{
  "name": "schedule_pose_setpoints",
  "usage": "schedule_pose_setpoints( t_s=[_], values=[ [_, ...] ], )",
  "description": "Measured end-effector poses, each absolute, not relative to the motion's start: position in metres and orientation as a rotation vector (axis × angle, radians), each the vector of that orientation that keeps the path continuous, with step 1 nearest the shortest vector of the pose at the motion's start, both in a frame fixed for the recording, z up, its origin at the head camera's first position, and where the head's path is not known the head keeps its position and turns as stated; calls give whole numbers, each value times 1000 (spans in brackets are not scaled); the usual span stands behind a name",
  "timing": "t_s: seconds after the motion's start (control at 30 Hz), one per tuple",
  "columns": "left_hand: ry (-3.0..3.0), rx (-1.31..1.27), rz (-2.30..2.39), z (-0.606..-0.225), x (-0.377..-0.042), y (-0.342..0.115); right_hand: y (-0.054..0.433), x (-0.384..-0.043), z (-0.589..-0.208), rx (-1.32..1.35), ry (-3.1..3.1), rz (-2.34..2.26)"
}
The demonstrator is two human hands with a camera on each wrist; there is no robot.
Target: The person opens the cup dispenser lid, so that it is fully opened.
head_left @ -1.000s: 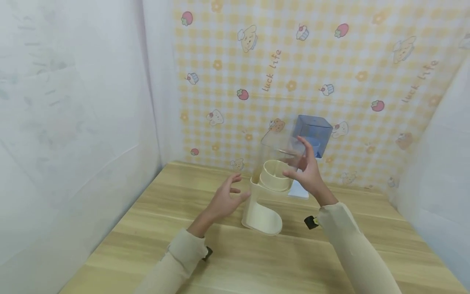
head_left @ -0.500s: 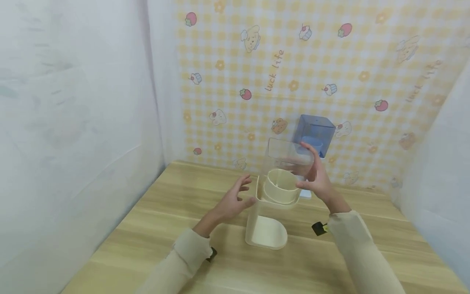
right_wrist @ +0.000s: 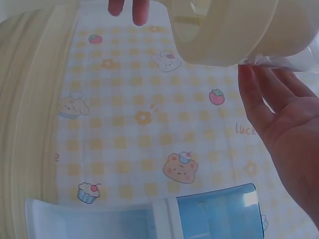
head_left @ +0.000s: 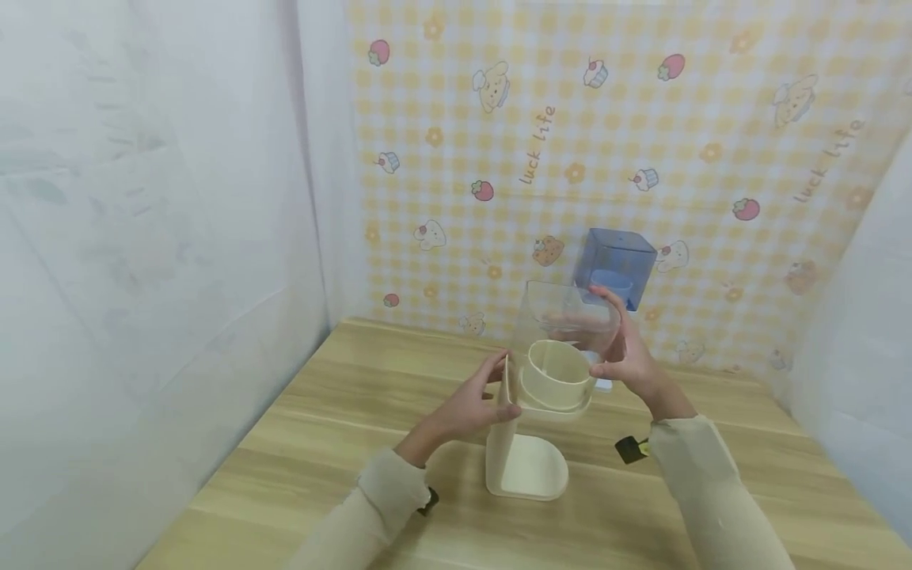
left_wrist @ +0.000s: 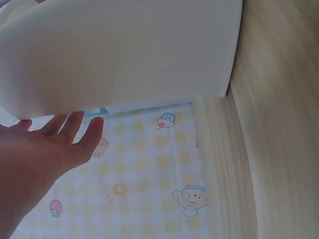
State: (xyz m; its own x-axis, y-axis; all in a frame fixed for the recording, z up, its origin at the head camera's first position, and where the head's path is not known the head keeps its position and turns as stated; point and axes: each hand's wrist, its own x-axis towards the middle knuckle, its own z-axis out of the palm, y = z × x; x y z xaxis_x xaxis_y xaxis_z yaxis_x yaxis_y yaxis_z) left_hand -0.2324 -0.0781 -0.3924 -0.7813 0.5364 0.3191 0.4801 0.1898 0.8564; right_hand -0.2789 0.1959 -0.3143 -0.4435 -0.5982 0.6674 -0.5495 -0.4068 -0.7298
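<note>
A cream dispenser stand [head_left: 502, 455] with a rounded foot rises from the wooden table in the head view. On its upper part is a clear open-topped container [head_left: 566, 305], with a cream ring [head_left: 559, 392] showing inside. My left hand [head_left: 463, 408] spans the stand's column at the left, thumb in front and fingers at the rear. In the left wrist view those fingers meet the edge of the column's broad pale back [left_wrist: 124, 55]. My right hand [head_left: 634, 368] grips the clear container's right side, thumb in front; its fingers reach behind the wall.
Behind the right hand stands a blue see-through dispenser [head_left: 620, 257] on a white base, against the yellow checked backdrop [head_left: 442, 103]. White cloth walls [head_left: 228, 237] flank the wooden table [head_left: 299, 467]. A dark wrist camera [head_left: 630, 450] hangs below the right cuff.
My left hand has moved right and closed on the stand's column. The right hand and clear container have come lower and nearer, and the stand appears lower and more to the right.
</note>
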Motion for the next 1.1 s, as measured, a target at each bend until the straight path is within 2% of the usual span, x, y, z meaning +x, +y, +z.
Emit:
schedule_pose_setpoints(
  t_s=[0.37, 0.6, 1.1],
  values=[
    [2307, 976, 1756, -391, -231, -72, 198, -273, -312, -1569, 1721, -1995],
    [2337, 966, 1751, -392, -231, -72, 195, -273, -314, -1619, 1669, -2008],
    [2357, 941, 1770, -397, -235, -70, 187, -259, -318, -1606, 2049, -2005]
  ],
)
